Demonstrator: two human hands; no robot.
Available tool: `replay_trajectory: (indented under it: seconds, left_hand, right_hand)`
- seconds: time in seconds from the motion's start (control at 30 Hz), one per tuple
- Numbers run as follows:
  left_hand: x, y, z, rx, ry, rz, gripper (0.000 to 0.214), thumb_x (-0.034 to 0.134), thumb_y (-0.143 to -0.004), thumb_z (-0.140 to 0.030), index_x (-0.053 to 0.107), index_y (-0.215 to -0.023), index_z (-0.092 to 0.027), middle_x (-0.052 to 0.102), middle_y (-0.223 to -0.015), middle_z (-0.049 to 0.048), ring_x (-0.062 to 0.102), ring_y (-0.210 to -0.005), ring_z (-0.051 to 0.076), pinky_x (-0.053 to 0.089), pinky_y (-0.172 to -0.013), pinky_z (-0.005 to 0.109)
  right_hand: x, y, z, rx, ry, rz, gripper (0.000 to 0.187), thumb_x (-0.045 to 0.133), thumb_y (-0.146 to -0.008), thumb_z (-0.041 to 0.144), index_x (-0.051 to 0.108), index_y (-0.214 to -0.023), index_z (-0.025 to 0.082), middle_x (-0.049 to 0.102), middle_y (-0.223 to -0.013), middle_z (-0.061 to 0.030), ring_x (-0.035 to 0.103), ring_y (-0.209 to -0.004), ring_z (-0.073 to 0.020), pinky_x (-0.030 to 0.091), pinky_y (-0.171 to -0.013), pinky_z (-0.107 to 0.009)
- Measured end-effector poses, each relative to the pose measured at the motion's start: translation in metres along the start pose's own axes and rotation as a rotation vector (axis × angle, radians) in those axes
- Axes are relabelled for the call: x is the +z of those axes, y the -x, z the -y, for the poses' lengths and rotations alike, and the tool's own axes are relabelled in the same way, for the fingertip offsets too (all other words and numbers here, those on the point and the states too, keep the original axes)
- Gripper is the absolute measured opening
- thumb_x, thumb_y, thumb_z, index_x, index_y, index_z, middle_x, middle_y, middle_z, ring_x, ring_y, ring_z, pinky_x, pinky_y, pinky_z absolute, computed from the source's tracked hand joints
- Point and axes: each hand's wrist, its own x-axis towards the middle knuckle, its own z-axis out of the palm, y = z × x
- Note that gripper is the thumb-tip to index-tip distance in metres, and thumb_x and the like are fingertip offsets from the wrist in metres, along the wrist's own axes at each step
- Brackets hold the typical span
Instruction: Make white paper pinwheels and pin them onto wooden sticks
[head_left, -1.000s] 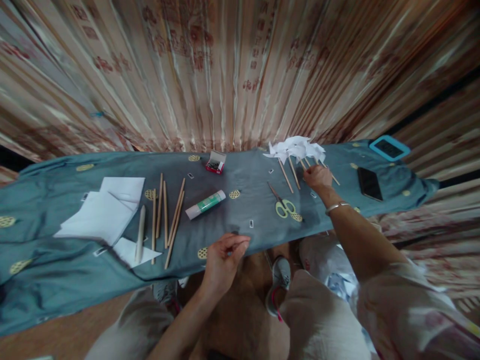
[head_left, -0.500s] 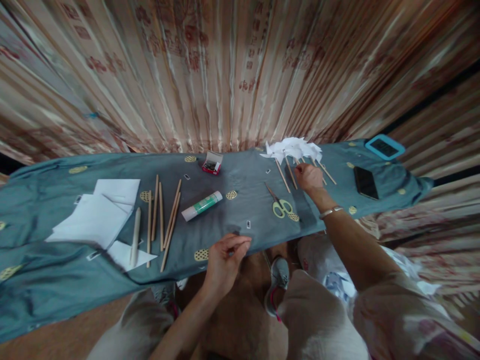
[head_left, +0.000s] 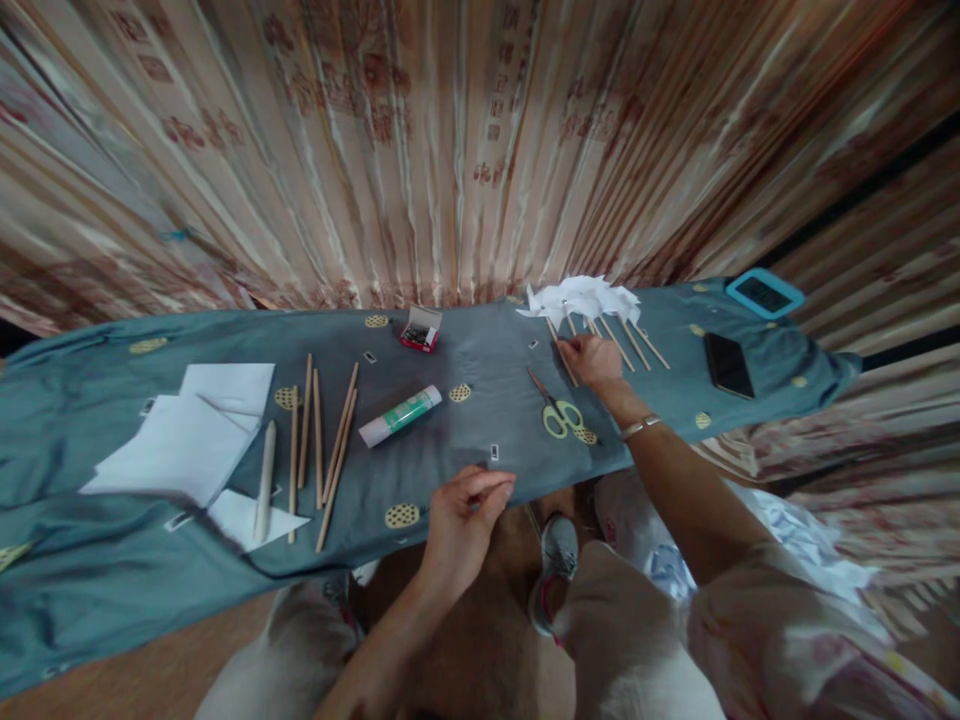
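Note:
My right hand (head_left: 592, 362) rests on the blue-grey cloth (head_left: 480, 360), fingers curled over the sticks of several white paper pinwheels (head_left: 583, 298) at the far edge. Whether it grips a stick is hidden. Yellow-handled scissors (head_left: 556, 410) lie just to its left. My left hand (head_left: 465, 515) hovers at the near edge of the cloth, fingertips pinched together; what they hold, if anything, is too small to see. A glue stick (head_left: 399, 416) lies ahead of it to the left.
Several wooden sticks (head_left: 324, 440) and a pale tool (head_left: 262, 482) lie beside white paper sheets (head_left: 187, 440) at the left. A small red box of pins (head_left: 418, 328) is at the back. A dark phone (head_left: 726, 366) and a blue-framed device (head_left: 763, 293) sit at the right. Curtain behind.
My right hand has slid left along the pinwheel sticks, toward the scissors. My left hand has stayed pinched at the near edge. The view has shifted slightly.

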Motion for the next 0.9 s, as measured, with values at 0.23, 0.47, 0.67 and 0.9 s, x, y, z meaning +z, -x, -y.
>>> replay_trajectory:
  seconds: [0.23,0.47,0.67,0.9]
  left_hand:
    - [0.001,-0.001,-0.004,-0.016,0.042,-0.004,0.012,0.069,-0.072,-0.026,0.079,-0.074,-0.021,0.065,-0.069,0.0026,0.057,-0.065,0.014,0.043,-0.062,0.024]
    - [0.002,-0.001,0.003,-0.016,0.055,-0.012,0.011,0.069,-0.072,-0.026,0.079,-0.075,-0.021,0.064,-0.070,0.0025,0.057,-0.065,0.014,0.043,-0.062,0.024]
    - [0.002,-0.001,0.003,-0.005,0.042,-0.013,0.011,0.069,-0.072,-0.026,0.079,-0.075,-0.021,0.065,-0.070,0.0028,0.056,-0.065,0.014,0.043,-0.062,0.024]
    - [0.002,-0.001,0.001,-0.022,0.046,-0.009,0.012,0.068,-0.072,-0.024,0.079,-0.075,-0.020,0.064,-0.070,0.0025,0.056,-0.064,0.013,0.043,-0.060,0.023]
  right_hand:
    - [0.000,-0.012,-0.016,0.097,-0.015,0.010,0.037,0.052,-0.091,0.043,0.072,-0.101,0.013,0.073,-0.102,-0.0200,0.068,-0.099,-0.0322,0.051,-0.083,-0.039]
    - [0.002,-0.015,-0.020,0.122,-0.013,0.011,0.034,0.050,-0.092,0.038,0.073,-0.101,0.015,0.073,-0.103,-0.0179,0.069,-0.098,-0.0309,0.052,-0.083,-0.039]
    - [0.001,-0.019,-0.033,0.165,0.016,-0.025,0.031,0.053,-0.090,0.035,0.073,-0.101,0.014,0.073,-0.099,-0.0181,0.069,-0.095,-0.0296,0.052,-0.083,-0.039]
    - [0.005,-0.020,-0.039,0.127,0.038,-0.020,0.033,0.054,-0.090,0.035,0.072,-0.102,0.010,0.072,-0.103,-0.0203,0.068,-0.096,-0.0305,0.049,-0.084,-0.038]
